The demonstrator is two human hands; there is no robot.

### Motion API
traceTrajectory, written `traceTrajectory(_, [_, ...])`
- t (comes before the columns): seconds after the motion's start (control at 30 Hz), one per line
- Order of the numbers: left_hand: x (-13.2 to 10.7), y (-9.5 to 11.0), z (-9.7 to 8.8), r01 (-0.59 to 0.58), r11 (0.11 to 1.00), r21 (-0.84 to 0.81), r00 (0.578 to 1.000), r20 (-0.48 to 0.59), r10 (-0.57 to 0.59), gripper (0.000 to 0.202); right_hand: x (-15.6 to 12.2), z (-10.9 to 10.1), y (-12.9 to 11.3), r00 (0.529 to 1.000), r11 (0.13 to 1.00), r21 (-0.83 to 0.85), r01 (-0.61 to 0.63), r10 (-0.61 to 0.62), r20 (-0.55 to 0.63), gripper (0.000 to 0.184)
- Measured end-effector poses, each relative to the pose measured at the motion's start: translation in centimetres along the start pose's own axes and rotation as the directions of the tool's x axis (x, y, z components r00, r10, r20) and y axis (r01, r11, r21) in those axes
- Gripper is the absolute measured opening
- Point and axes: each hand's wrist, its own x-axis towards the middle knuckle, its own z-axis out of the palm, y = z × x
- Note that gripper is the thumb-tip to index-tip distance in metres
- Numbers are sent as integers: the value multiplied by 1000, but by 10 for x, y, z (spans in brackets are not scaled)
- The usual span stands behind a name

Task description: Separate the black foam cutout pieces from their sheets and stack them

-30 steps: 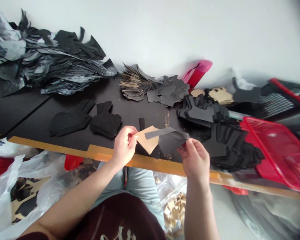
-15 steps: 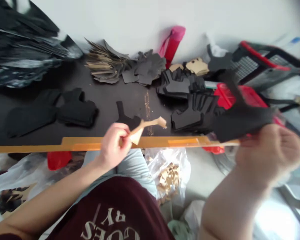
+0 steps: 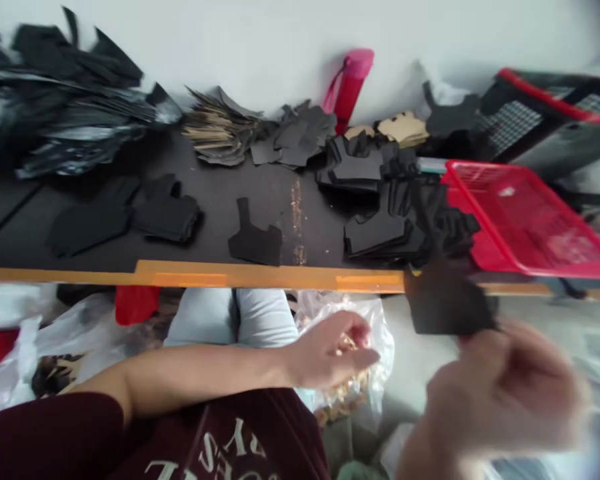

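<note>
My right hand [image 3: 505, 393], blurred by motion, pinches a flat black cut-out piece [image 3: 447, 300] by its near edge, at the right in front of the table edge. My left hand [image 3: 330, 350] is over a clear plastic bag [image 3: 383, 333] of tan scraps below the table. Its thumb and fingers are apart, and I see nothing between them. On the table in front of me lies a single black cut-out piece [image 3: 255, 240] with a narrow upright tab. Stacks of similar black pieces [image 3: 377, 230] stand to its right, close to the held piece.
Black piles [image 3: 167, 217] lie at the left, with a big plastic-wrapped heap [image 3: 75, 107] behind. Brown-edged sheets [image 3: 220, 130], grey pieces [image 3: 300, 133] and a pink-red pouch [image 3: 350, 87] are along the wall. A red basket [image 3: 540, 220] and black mesh bin [image 3: 520, 123] stand right. Orange tape [image 3: 280, 275] covers the table edge.
My left hand has moved down and right from the table edge to the scrap bag; the tan strip it held is out of its fingers. My right hand has come lower with the black piece.
</note>
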Motion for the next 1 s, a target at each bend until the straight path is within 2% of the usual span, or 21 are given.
traceTrajectory(0.03, [-8,19,-15,-52,984,-172,995,-96,36,41,1,16,-10,999,999,-7,41,-40,22,33])
traceTrajectory(0.07, [-15,35,-30,-118,952,-284,971,-232,51,42,2,32,-20,996,997,-14,77,-77,40,29])
traceTrajectory(0.1, [-22,47,-44,-150,931,-332,942,-335,33,40,3,48,-30,992,993,-21,112,-111,60,26])
traceTrajectory(0.17, [-36,57,-67,-164,938,-305,856,-517,-18,32,5,76,-50,979,983,-41,177,-172,109,19])
traceTrajectory(0.3, [-59,37,-104,-121,972,-204,681,-729,-68,23,8,113,-68,955,966,-66,249,-234,182,18])
traceTrajectory(0.37, [-68,25,-121,-123,976,-181,613,-787,-69,26,11,122,-65,968,978,-73,197,-183,170,22])
traceTrajectory(0.4, [-71,21,-130,-112,978,-173,593,-802,-74,28,14,126,-62,981,988,-68,136,-125,148,23])
traceTrajectory(0.43, [-74,20,-137,-93,981,-172,591,-802,-84,30,17,129,-58,990,997,-46,56,-49,130,23])
traceTrajectory(0.47, [-76,19,-144,-73,981,-180,608,-788,-99,32,19,133,-54,991,999,-5,-42,42,125,23])
traceTrajectory(0.53, [-76,21,-155,-40,977,-210,656,-743,-133,34,24,141,-48,959,965,93,-245,227,171,20])
traceTrajectory(0.57, [-75,21,-158,-33,976,-217,666,-732,-140,34,26,145,-46,931,935,128,-331,301,205,19])
traceTrajectory(0.67, [-69,16,-164,-45,988,-147,641,-763,-84,32,30,159,-43,868,873,114,-474,442,226,16])
traceTrajectory(0.73, [-65,8,-168,-39,999,-16,616,-787,12,32,35,168,-43,859,872,59,-485,463,217,16])
traceTrajectory(0.83, [-60,-3,-175,45,976,214,590,-794,147,31,43,181,-41,889,907,6,-422,413,197,15])
traceTrajectory(0.93, [-55,-9,-182,156,892,425,572,-775,269,25,49,193,-37,925,937,-38,-348,350,146,14])
traceTrajectory(1.0, [-51,-10,-185,205,812,547,581,-735,349,20,51,198,-35,936,944,-80,-321,329,127,14])
